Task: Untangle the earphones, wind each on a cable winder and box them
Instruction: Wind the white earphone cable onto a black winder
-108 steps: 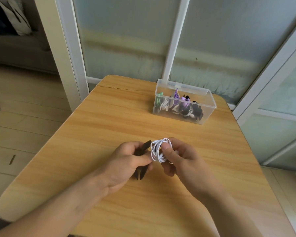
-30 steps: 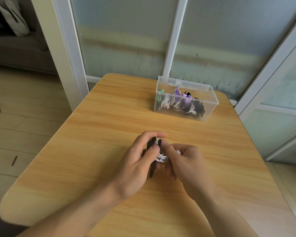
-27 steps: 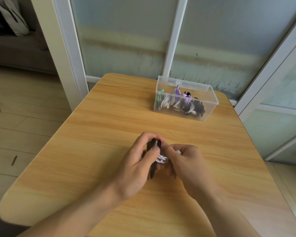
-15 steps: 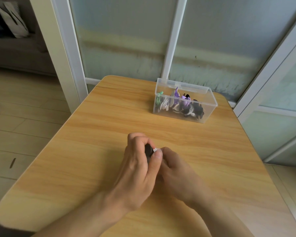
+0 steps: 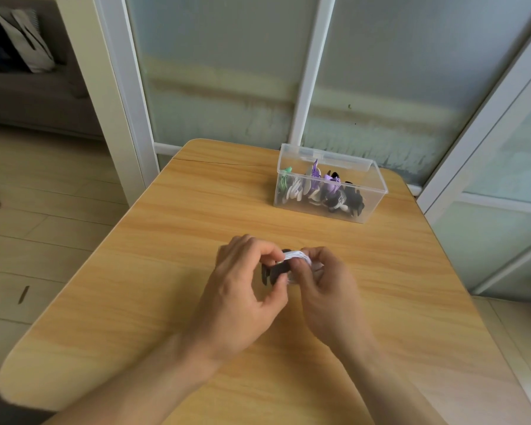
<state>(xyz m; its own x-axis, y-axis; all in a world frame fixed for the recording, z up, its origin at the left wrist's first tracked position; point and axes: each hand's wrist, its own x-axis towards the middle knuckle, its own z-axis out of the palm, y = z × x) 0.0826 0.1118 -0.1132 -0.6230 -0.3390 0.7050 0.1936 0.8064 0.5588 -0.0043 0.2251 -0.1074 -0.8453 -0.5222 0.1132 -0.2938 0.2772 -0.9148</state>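
Over the middle of a wooden table [image 5: 172,240], we hold the last loose set between both hands: our left hand [image 5: 242,302] is curled around a black cable winder [image 5: 275,271], fingers and thumb pinching it from either side, while our right hand [image 5: 328,289] grips a tight coil of white earphone cable [image 5: 298,256] and presses it against the winder's edge. Neither hand is spread; both are closed in a narrow pinch, and the earbuds and plug are hidden under our fingers, so we cannot tell where the cable ends lie

At the far right of the table a clear plastic box [image 5: 377,179] stands open, already holding several wound sets in green, white, purple and black, which suggests to us that the job is near its close

We judge the cable to be very light, thin and limp, with a springy habit: a coil like this tends to loosen the instant the pinch eases, and the smooth sheath may slide between fingertips. The winder looks small, stiff and light, and seems best held by its flat sides, leaving its slot or waist free. We think the cable is best taken across the whole bundle of loops, not by one strand, and never tugged at the earbud joints, the likeliest weak spots
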